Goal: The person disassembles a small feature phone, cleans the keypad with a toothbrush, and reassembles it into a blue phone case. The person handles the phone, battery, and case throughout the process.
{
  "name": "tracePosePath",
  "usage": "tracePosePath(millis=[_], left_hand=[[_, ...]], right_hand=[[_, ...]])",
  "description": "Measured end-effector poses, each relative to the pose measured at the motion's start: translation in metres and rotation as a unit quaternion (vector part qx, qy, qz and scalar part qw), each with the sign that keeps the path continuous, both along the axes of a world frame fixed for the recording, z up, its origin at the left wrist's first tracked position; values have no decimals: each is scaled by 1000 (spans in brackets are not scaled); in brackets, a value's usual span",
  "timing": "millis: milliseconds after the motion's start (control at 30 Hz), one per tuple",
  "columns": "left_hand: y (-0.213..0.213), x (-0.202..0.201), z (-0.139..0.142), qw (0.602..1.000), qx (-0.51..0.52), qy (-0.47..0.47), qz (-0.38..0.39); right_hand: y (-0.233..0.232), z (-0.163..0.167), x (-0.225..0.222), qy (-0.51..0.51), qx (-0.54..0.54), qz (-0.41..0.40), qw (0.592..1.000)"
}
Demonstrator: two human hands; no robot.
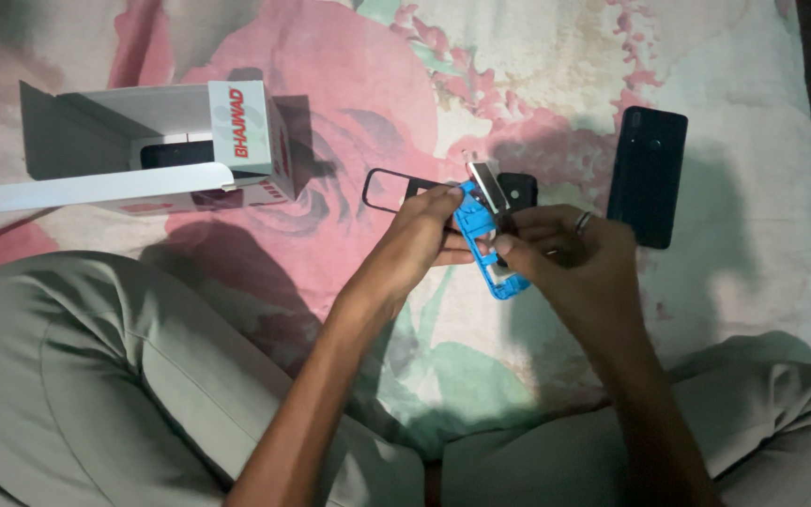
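Note:
My left hand grips the upper left side of a small blue plastic phone frame, held above the bedsheet between my knees. My right hand, with a ring on one finger, pinches the frame's right edge, where a thin silvery metal piece sticks up at the top. Just behind the frame a black open frame piece and a small black part lie on the sheet.
A dark smartphone lies face down on the floral sheet at the right. An open white cardboard box with a red side stands at the left. My knees in grey-green trousers fill the bottom.

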State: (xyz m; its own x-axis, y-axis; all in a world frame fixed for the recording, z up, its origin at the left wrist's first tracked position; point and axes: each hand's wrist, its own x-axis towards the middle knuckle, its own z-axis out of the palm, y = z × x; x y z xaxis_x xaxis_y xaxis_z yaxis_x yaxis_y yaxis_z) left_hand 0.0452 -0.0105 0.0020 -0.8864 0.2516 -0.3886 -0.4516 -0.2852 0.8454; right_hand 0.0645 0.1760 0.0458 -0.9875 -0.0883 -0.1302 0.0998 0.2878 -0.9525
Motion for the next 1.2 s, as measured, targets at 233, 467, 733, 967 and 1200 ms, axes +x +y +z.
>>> tracePosePath(millis=[233, 467, 733, 967, 1200], left_hand=[[0, 1, 1, 1000, -8, -14, 7], [-1, 1, 5, 999, -26, 0, -19], [-2, 4, 9, 999, -33, -18, -38], [-2, 4, 8, 999, -22, -19, -28], [-4, 4, 6, 1000, -6, -19, -24]], right_hand=[[-1, -2, -1, -12, 15, 26, 999], [-1, -3, 0, 6, -12, 3, 1000], [1, 6, 2, -26, 18, -24, 999], [1, 2, -1, -5, -13, -18, 1000], [0, 0, -1, -11, -10, -13, 1000]])
